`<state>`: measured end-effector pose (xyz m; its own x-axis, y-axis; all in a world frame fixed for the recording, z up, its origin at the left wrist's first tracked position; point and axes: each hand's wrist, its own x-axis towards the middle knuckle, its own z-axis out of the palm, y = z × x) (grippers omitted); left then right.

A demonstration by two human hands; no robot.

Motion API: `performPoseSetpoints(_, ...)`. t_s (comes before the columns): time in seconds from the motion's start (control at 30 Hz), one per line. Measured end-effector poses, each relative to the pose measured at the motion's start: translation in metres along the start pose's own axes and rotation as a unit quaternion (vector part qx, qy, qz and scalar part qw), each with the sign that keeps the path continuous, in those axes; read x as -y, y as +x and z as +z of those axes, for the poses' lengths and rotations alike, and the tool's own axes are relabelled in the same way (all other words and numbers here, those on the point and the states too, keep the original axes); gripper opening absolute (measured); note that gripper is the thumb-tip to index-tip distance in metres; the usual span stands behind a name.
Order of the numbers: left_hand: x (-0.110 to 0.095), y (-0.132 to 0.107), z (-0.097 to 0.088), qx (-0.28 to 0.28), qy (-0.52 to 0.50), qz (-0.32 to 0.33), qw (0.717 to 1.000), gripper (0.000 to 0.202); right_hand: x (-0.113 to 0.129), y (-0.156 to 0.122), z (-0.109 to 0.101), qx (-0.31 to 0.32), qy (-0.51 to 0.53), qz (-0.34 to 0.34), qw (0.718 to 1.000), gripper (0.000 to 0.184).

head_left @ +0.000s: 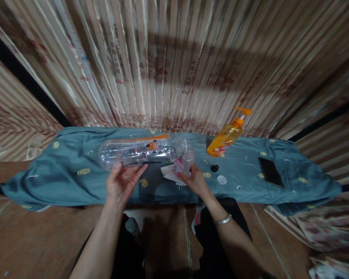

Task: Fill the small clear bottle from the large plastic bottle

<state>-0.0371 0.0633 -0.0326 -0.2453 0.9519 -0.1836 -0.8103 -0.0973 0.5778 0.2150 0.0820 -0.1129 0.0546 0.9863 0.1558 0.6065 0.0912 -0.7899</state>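
A large clear plastic bottle (133, 151) with orange and black print lies sideways, its narrow end to the right. My left hand (122, 182) holds it from below, palm up, with the thumb at its near side and the fingers partly hidden beneath it. In my right hand (195, 179) is a smaller clear plastic container (187, 153) with pink print, right against the narrow end of the large bottle. Whether the two are joined I cannot tell. Just under the small container is a folded white tissue or cloth (169, 173).
An orange pump bottle (224, 138) stands behind and to the right on the teal cloth-covered table (84, 186). A small black cap (214, 168), a white disc (221, 179) and a dark phone (271, 172) lie to the right. A striped curtain (174, 77) hangs behind.
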Motion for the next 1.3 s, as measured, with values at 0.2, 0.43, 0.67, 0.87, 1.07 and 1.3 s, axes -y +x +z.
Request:
performPoseSetpoints(0.2,0.000,-0.004,-0.003,-0.014,0.003,0.007,1.000,0.051,-0.003,0.000,0.002,0.003,-0.017,0.006,1.000,0.059)
performPoseSetpoints(0.43,-0.008,-0.014,0.000,-0.036,0.024,0.024,0.999,0.058,-0.004,-0.002,0.006,-0.007,-0.028,-0.019,0.999,0.057)
performPoseSetpoints(0.67,-0.014,-0.023,0.003,-0.034,0.027,0.031,0.999,0.059,0.000,-0.003,0.005,-0.004,-0.027,-0.031,0.999,0.056)
performPoseSetpoints(0.87,-0.015,-0.024,0.005,-0.032,0.032,0.035,0.998,0.055,0.005,-0.003,0.003,0.004,-0.006,-0.047,0.999,0.054)
performPoseSetpoints(1.07,-0.016,-0.022,0.003,-0.032,0.039,0.033,0.998,0.054,0.006,-0.003,0.003,0.009,-0.003,-0.025,1.000,0.054)
performPoseSetpoints(1.3,-0.016,-0.023,-0.002,-0.041,0.040,0.027,0.998,0.067,0.007,-0.002,0.003,0.009,0.021,-0.034,0.999,0.052)
